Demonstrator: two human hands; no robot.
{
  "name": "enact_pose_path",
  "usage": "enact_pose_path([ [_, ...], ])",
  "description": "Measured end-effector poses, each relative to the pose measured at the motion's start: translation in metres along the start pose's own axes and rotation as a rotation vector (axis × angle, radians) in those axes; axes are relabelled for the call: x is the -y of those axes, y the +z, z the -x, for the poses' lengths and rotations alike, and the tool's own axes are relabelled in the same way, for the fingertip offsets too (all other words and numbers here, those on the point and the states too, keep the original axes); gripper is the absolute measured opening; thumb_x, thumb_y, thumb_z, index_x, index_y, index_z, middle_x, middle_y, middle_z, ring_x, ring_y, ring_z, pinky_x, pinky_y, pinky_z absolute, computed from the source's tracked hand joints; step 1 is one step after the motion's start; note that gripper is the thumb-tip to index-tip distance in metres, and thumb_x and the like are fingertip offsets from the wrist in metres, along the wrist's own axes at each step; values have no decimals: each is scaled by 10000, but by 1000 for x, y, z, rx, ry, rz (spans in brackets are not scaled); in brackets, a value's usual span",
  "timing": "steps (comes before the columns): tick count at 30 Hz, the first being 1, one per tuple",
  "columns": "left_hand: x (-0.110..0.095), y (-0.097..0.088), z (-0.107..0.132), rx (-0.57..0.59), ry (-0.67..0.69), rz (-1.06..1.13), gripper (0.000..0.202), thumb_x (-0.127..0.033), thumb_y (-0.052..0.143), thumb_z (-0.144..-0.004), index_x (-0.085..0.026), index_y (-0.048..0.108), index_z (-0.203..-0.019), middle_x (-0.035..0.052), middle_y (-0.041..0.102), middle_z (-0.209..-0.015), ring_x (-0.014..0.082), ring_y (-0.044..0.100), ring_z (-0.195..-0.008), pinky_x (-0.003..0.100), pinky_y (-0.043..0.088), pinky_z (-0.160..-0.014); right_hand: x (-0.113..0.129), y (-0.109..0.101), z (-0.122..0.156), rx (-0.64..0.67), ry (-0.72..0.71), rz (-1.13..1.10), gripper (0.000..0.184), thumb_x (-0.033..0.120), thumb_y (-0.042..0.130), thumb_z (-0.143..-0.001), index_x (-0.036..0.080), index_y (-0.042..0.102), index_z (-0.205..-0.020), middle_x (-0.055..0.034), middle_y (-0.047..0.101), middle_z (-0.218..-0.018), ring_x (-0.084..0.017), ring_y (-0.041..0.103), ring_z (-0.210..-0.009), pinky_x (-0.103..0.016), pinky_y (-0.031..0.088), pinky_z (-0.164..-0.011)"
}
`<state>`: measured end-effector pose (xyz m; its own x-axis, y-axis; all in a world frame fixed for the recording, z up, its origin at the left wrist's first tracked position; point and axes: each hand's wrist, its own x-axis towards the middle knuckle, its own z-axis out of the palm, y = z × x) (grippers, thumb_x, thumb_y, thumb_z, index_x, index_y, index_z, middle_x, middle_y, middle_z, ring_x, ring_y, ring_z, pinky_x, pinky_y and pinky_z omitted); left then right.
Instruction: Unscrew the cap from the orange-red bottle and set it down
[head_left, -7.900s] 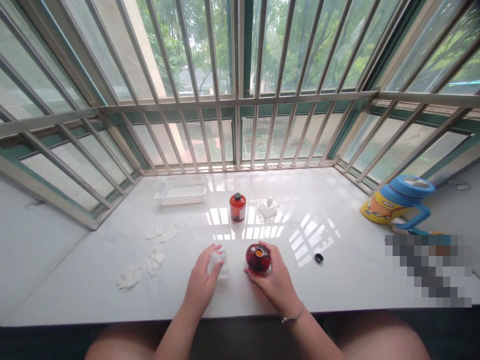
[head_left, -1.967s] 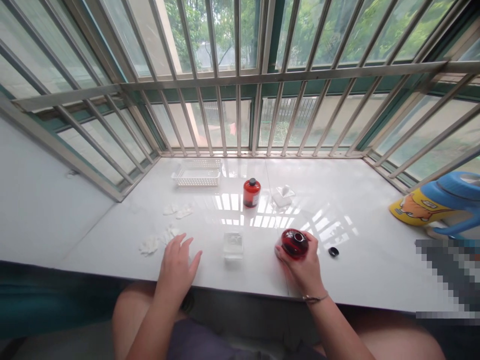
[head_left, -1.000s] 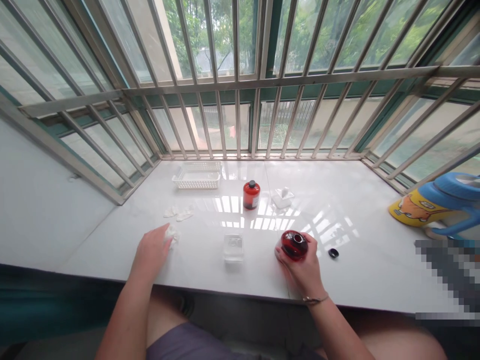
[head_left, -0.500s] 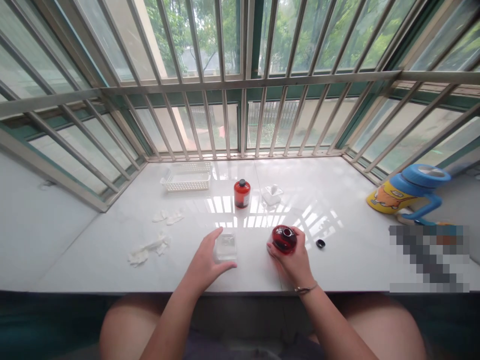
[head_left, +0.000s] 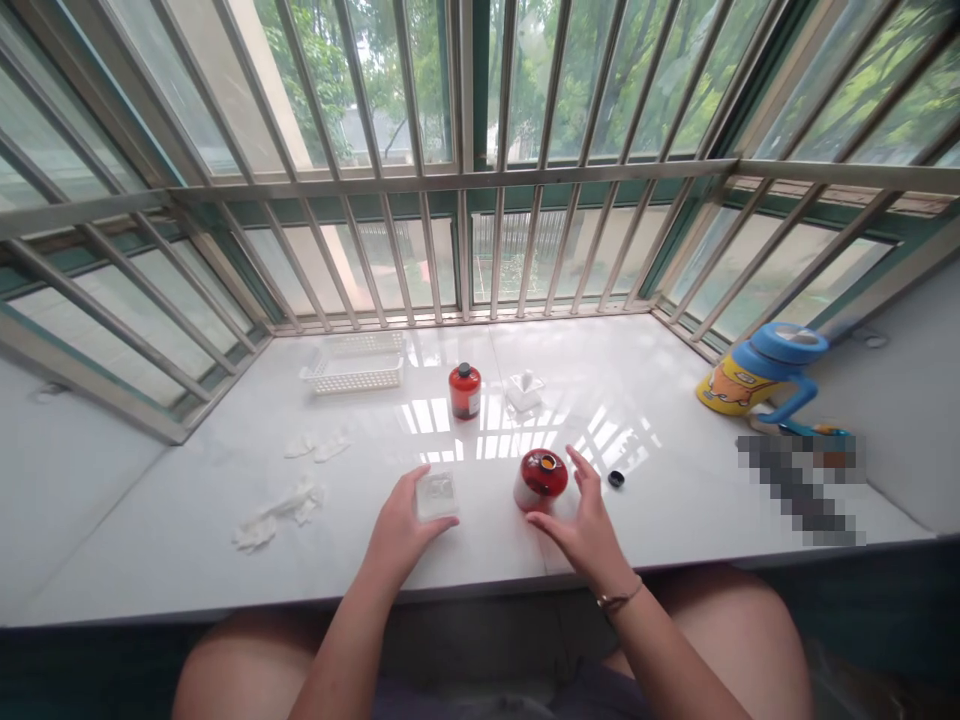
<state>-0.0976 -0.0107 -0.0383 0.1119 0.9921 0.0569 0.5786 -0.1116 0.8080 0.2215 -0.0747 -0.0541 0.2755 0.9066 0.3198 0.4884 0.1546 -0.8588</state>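
A small clear square container (head_left: 436, 492) sits on the white sill near its front edge. My left hand (head_left: 401, 530) cups it, thumb and fingers on either side. An uncapped red bottle (head_left: 541, 479) stands upright to its right, its orange mouth showing. My right hand (head_left: 583, 525) hovers beside the bottle with fingers spread, apart from it. The bottle's small black cap (head_left: 616, 478) lies on the sill just right of my right hand.
A second, capped red bottle (head_left: 465, 390) stands further back, with a small white dish (head_left: 524, 391) beside it. A white mesh basket (head_left: 352, 363) is at the back left. Crumpled white wipes (head_left: 277, 510) lie left. A blue-and-yellow jug (head_left: 759, 375) rests on its side at the right.
My left hand came back from the wipes and settled on the clear container. My right hand has let go of the open red bottle, which now stands upright.
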Motion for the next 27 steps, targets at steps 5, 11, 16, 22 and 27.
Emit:
enact_pose_path([
  [5,-19,-2,12,-14,-28,-6,728,-422,951,-710,-254,614,-1332,88,711,-1355,346,703,-1265,548,544,-1152,20,-17,42,-130,-197,62,621,368,779,-967,278,491,-1509,-165,585,-1510,-376,578,-1433,-673,487,-1199],
  [11,-60,5,31,50,53,22,763,-410,1015,-649,-281,641,-1302,66,730,-1311,326,723,-1198,501,579,-1102,52,-9,74,36,-316,93,564,215,714,-986,283,507,-1507,-157,646,-1426,-346,657,-1340,-546,612,-1086],
  [16,-73,19,36,102,103,49,773,-362,1025,-642,-280,637,-1305,77,722,-1334,336,703,-1250,501,559,-1132,77,-15,61,108,-386,13,384,172,661,-999,277,595,-1362,-105,728,-1235,-290,729,-1149,-433,644,-966],
  [22,-49,30,27,112,23,27,742,-349,985,-674,-260,625,-1316,87,715,-1340,344,705,-1250,529,549,-1139,99,-58,47,334,-533,163,161,147,609,-1028,265,648,-1129,-12,718,-864,-204,669,-752,-331,554,-688],
  [27,-29,32,18,99,0,21,715,-433,948,-697,-257,624,-1310,93,708,-1355,357,704,-1269,552,542,-1155,43,-119,83,375,-536,467,110,188,677,-975,298,678,-969,14,716,-730,-202,664,-592,-336,512,-535],
])
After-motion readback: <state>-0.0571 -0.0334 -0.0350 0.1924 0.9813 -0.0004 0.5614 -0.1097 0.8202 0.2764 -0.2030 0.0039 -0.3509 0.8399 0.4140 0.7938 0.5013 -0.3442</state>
